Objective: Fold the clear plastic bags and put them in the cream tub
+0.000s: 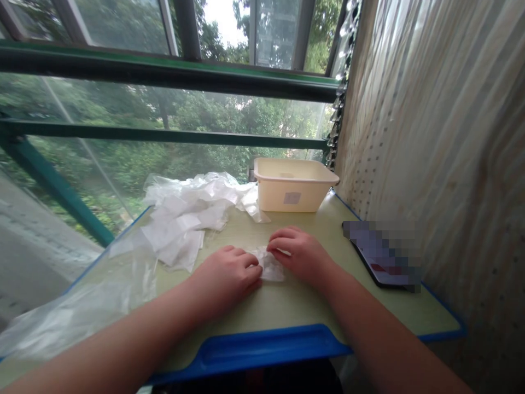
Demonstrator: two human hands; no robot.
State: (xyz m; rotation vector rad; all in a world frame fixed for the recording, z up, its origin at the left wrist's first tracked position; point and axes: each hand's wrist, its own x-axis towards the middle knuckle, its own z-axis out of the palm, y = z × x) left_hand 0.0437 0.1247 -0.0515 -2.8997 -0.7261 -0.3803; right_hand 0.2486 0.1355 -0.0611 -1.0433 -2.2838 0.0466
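Note:
A small crumpled white, translucent piece, like a plastic bag (272,269), lies on the table between my hands. My left hand (230,272) rests at its left side, with fingers curled over that edge and fingertips partly hidden. My right hand (307,256) bends over its upper right part, thumb and fingers closed together on it. Left of my hands, thin white sheets (176,235) lie in a loose, overlapping heap. Behind my right hand stands a cream plastic bin (270,196) with a small label on its front.
The light green table (287,312) has a blue edge and a blue front trough (266,342). A phone (375,257) lies at the right. Clear plastic film (90,312) spreads under my left forearm. A curtain (435,137) hangs right; green window bars (172,131) run behind.

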